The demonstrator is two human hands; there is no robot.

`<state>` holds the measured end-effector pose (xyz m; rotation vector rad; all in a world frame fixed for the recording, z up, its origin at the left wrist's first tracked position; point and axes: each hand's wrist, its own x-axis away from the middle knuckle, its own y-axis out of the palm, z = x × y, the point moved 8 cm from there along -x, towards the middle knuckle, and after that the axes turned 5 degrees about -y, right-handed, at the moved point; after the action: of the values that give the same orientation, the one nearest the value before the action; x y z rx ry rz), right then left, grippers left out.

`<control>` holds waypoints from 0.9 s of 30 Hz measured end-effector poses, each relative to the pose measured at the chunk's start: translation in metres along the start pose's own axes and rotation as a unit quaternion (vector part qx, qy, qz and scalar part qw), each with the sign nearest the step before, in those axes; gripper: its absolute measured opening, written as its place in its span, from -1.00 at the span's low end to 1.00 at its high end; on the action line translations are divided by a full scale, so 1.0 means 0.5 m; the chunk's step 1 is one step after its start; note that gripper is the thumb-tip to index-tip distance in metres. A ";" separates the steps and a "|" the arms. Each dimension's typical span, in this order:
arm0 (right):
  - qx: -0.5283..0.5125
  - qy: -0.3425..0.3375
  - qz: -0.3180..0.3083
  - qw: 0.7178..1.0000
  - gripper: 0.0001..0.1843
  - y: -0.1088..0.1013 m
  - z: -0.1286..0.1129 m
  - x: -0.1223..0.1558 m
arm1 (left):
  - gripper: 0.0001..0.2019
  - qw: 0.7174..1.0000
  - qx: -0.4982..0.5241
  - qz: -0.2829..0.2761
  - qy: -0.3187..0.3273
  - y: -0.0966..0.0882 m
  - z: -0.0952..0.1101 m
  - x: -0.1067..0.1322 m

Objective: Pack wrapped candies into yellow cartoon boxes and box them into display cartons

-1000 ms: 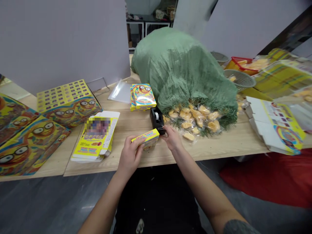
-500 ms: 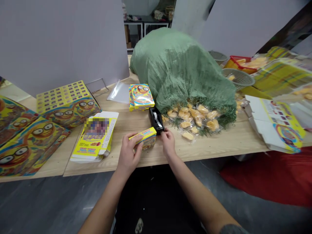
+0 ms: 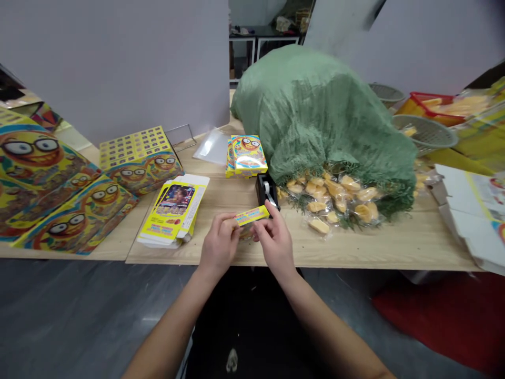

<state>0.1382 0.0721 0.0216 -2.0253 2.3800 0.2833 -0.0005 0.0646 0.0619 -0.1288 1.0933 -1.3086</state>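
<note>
A small yellow printed box (image 3: 251,216) is held just above the table's front part. My left hand (image 3: 219,243) grips its left end, fingers wrapped round it. At the right end, my right hand (image 3: 275,242) has its thumb and fingers closed on the box; any strip of tape there is too small to make out. Directly behind, a black tape dispenser (image 3: 261,192) stands on the table, partly hidden by the box and my right fingers. Small printed boxes (image 3: 248,153) are stacked beyond it. To the left lies a pile of flat yellow cartons (image 3: 173,208).
A big green woven sack (image 3: 292,100) fills the table's back middle, with wrapped yellow pieces (image 3: 333,195) spilling from its mouth. Large display boxes (image 3: 82,216) stand at the left, near clear plastic sheets (image 3: 212,146). Baskets (image 3: 426,134) and an open white carton (image 3: 465,210) are at the right.
My right hand has gone from the tape dispenser's front end to the box, and the box has been turned in my left hand. The camera view has swung somewhat left.
</note>
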 end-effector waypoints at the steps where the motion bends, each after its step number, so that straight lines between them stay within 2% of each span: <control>1: 0.004 -0.004 0.003 1.000 -0.34 0.001 0.001 -0.002 | -0.86 1.000 -0.001 -0.001 0.002 0.003 -0.002 0.003; 3: 0.016 -0.006 0.004 1.000 -0.36 0.001 0.003 -0.005 | -0.80 1.000 -0.021 -0.013 -0.003 0.012 -0.009 0.011; 8: 0.051 -0.011 -0.002 0.999 -0.38 0.005 0.009 -0.005 | -0.65 0.993 -0.080 -0.084 -0.023 0.039 -0.028 0.023; 12: 0.072 0.012 -0.003 0.997 -0.31 -0.012 0.034 -0.008 | -0.67 0.994 -0.068 -0.081 -0.010 0.031 -0.022 0.012; 15: 0.189 0.020 -0.023 0.982 -0.27 -0.050 0.041 -0.013 | -0.69 0.997 -0.038 -0.063 0.001 0.022 -0.013 0.006; 17: 0.311 -0.071 -0.014 0.948 -0.32 -0.067 -0.002 -0.018 | -0.67 0.999 -0.001 -0.050 -0.013 0.018 -0.012 0.008; 19: 0.404 -0.216 -0.044 0.888 -0.33 -0.036 -0.068 -0.014 | -0.57 0.996 0.052 -0.060 -0.036 0.021 -0.017 0.017; 21: 0.454 -0.315 -0.153 0.819 -0.31 0.036 -0.107 -0.007 | -0.43 0.988 0.104 -0.099 -0.053 0.027 -0.030 0.028; 23: 0.476 -0.326 -0.271 0.770 -0.31 0.095 -0.112 -0.016 | -0.37 0.985 0.104 -0.126 -0.062 0.021 -0.062 0.035; 24: 0.476 -0.308 -0.299 0.768 -0.33 0.107 -0.112 -0.033 | -0.38 0.988 0.068 -0.120 -0.067 0.009 -0.088 0.034; 25: 0.463 -0.281 -0.302 0.785 -0.38 0.104 -0.113 -0.059 | -0.41 0.992 0.010 -0.099 -0.076 -0.009 -0.120 0.032; 26: 0.434 -0.242 -0.285 0.820 -0.44 0.089 -0.114 -0.094 | -0.43 0.992 -0.059 -0.070 -0.089 -0.029 -0.153 0.030; 27: 0.388 -0.192 -0.249 0.866 -0.51 0.062 -0.113 -0.133 | -0.44 0.986 -0.128 -0.043 -0.102 -0.048 -0.186 0.028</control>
<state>0.1251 0.1341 0.0893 -1.8292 1.3316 -0.2312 -0.0843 0.0903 0.0200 -0.4956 1.0838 -1.1969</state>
